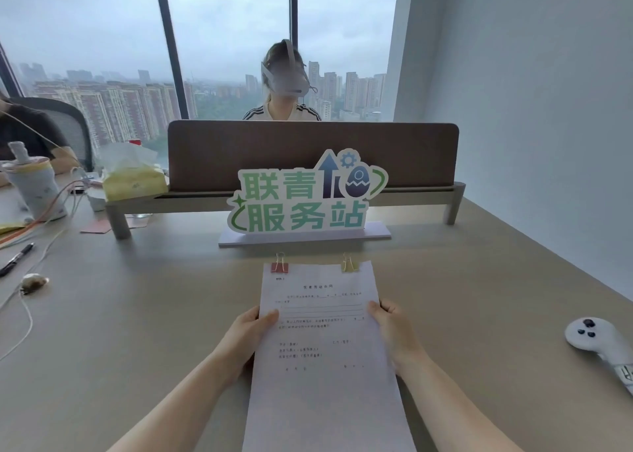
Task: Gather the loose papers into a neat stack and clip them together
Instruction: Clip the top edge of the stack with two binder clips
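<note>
The stack of papers (320, 342) is held up over the near middle of the desk (137, 331), printed side facing the camera, its top edge towards the green-lettered sign (301, 198). It is gripped on both long edges: the left hand (245, 335) is closed on the left edge with the thumb laid over the front sheet, and the right hand (394, 331) is closed on the right edge in the same way, thumb on top. Two binder clips are seen along the top edge, a red binder clip (280, 265) at the left corner and a yellow binder clip (349, 264) towards the right corner, both with their wire handles standing up; whether each truly bites the sheets cannot quite be made out at this angle. Well off to the right, a white controller (597, 340) is lying on the desk. At far left a black pen (17, 258) is seen, with a tissue pack (132, 179) further back, just beside the brown divider screen (313, 153).
</note>
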`<state>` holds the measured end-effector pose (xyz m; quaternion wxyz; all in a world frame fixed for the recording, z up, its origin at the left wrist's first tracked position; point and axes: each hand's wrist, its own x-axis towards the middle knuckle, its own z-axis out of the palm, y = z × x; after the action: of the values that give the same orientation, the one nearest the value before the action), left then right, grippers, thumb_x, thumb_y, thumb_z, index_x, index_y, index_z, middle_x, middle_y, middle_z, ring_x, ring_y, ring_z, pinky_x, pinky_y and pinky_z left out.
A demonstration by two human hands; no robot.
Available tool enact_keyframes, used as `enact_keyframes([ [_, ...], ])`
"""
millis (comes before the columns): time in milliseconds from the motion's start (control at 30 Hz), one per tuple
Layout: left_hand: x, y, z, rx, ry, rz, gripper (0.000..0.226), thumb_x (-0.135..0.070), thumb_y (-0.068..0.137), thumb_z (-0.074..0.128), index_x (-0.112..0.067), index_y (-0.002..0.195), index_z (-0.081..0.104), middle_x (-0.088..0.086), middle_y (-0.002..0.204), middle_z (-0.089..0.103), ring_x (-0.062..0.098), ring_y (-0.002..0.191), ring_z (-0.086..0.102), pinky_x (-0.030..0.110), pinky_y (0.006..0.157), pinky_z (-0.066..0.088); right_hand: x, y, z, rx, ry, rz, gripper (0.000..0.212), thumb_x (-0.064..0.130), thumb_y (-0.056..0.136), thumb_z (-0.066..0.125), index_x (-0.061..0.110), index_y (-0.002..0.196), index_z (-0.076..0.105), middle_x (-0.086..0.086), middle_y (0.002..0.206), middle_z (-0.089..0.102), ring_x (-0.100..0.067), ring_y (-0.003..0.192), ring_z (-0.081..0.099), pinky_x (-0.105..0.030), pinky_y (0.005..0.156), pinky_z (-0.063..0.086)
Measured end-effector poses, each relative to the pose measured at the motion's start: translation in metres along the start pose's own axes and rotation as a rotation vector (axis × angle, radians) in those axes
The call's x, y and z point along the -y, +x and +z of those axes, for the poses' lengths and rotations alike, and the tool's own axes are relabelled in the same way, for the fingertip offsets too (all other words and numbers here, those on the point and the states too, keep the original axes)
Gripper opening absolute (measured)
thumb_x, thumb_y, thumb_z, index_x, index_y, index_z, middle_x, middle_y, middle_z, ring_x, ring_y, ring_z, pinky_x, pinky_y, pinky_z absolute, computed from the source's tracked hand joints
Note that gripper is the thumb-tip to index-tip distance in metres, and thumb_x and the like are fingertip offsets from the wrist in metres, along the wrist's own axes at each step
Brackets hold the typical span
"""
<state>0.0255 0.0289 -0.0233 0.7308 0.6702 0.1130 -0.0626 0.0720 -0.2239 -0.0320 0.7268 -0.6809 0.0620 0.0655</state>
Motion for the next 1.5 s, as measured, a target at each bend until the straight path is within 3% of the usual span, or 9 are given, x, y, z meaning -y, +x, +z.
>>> enact_keyframes([
  [167, 0.007, -0.03, -0.03, -0.007, -0.037, -0.025, 0.021, -0.015, 0.095, 0.057, -0.006, 0.114, 0.064, 0.019, 0.106, 0.073, 0.04, 0.096, 0.07, 0.053, 0.088, 0.054, 0.012, -0.003, 0.04, -0.03, 0.032, -0.018, 0.018, 0.012, 0.095, 0.053, 0.005, 0.079, 0.059, -0.016, 0.079, 0.061, -0.028, 0.072, 0.057, -0.039, 0.067, 0.045],
  [300, 0.005, -0.042, -0.062, -0.146, -0.075, 0.036, 0.019, -0.011, 0.093, 0.059, -0.003, 0.11, 0.064, 0.022, 0.098, 0.074, 0.035, 0.078, 0.072, 0.047, 0.074, 0.059, 0.017, -0.005, 0.082, 0.007, 0.041, -0.017, 0.022, 0.015, 0.096, 0.053, -0.003, 0.085, 0.06, -0.017, 0.083, 0.065, -0.029, 0.075, 0.06, -0.04, 0.068, 0.047],
  [433, 0.0, -0.047, -0.101, -0.277, -0.065, 0.06, 0.017, -0.008, 0.092, 0.061, -0.001, 0.108, 0.064, 0.024, 0.098, 0.073, 0.036, 0.079, 0.069, 0.055, 0.081, 0.055, 0.012, -0.017, 0.122, 0.145, -0.037, -0.017, 0.022, 0.017, 0.09, 0.054, 0.004, 0.092, 0.071, -0.014, 0.092, 0.076, -0.034, 0.084, 0.072, -0.049, 0.075, 0.057],
  [633, -0.006, -0.043, -0.16, -0.388, -0.046, 0.066, 0.02, -0.007, 0.091, 0.062, 0.0, 0.11, 0.064, 0.026, 0.1, 0.072, 0.038, 0.086, 0.067, 0.059, 0.086, 0.051, -0.012, -0.03, 0.167, 0.252, -0.264, -0.072, 0.02, 0.015, 0.085, 0.052, 0.009, 0.086, 0.071, -0.015, 0.086, 0.074, -0.035, 0.071, 0.067, -0.036, 0.063, 0.047],
  [733, -0.007, -0.039, -0.18, -0.424, -0.009, 0.075, 0.019, -0.008, 0.091, 0.063, 0.002, 0.107, 0.065, 0.026, 0.1, 0.072, 0.036, 0.083, 0.068, 0.053, 0.083, 0.054, -0.02, -0.026, 0.186, 0.201, -0.348, -0.128, 0.021, 0.017, 0.088, 0.055, -0.001, 0.077, 0.061, -0.012, 0.066, 0.063, -0.021, 0.06, 0.053, -0.031, 0.057, 0.038],
  [900, -0.009, -0.03, -0.205, -0.477, 0.092, 0.102, 0.024, -0.013, 0.08, 0.073, 0.002, 0.097, 0.068, 0.024, 0.095, 0.073, 0.033, 0.078, 0.068, 0.053, 0.081, 0.054, -0.025, -0.019, 0.213, 0.176, -0.422, -0.161, 0.027, 0.023, 0.092, 0.055, 0.011, 0.068, 0.054, -0.004, 0.06, 0.057, -0.016, 0.054, 0.047, -0.03, 0.054, 0.035],
  [1067, -0.013, -0.012, -0.223, -0.53, 0.223, 0.129, 0.005, -0.012, 0.078, 0.073, -0.012, 0.08, 0.068, -0.002, 0.066, 0.072, 0.025, 0.066, 0.065, 0.036, 0.065, 0.054, -0.026, -0.01, 0.235, 0.161, -0.495, -0.193, 0.028, 0.027, 0.093, 0.054, 0.015, 0.067, 0.051, 0.002, 0.061, 0.057, -0.015, 0.055, 0.049, -0.031, 0.055, 0.037],
  [1233, -0.012, 0.009, -0.244, -0.541, 0.334, 0.115, 0.009, -0.009, 0.085, 0.067, -0.016, 0.08, 0.068, 0.005, 0.077, 0.073, 0.027, 0.069, 0.068, 0.045, 0.074, 0.056, -0.025, 0.0, 0.25, 0.097, -0.683, -0.245, 0.031, 0.034, 0.093, 0.052, 0.017, 0.068, 0.048, 0.003, 0.062, 0.057, -0.017, 0.056, 0.049, -0.031, 0.054, 0.035],
  [1500, -0.016, 0.019, -0.254, -0.587, 0.676, 0.02, 0.012, -0.033, 0.087, 0.062, -0.025, 0.078, 0.062, -0.004, 0.08, 0.069, 0.022, 0.076, 0.067, 0.03, 0.064, 0.047, -0.026, 0.004, 0.266, 0.006, -0.918, -0.298, 0.029, 0.039, 0.092, 0.046, 0.017, 0.074, 0.05, 0.003, 0.067, 0.057, -0.02, 0.061, 0.053, -0.03, 0.051, 0.032],
])
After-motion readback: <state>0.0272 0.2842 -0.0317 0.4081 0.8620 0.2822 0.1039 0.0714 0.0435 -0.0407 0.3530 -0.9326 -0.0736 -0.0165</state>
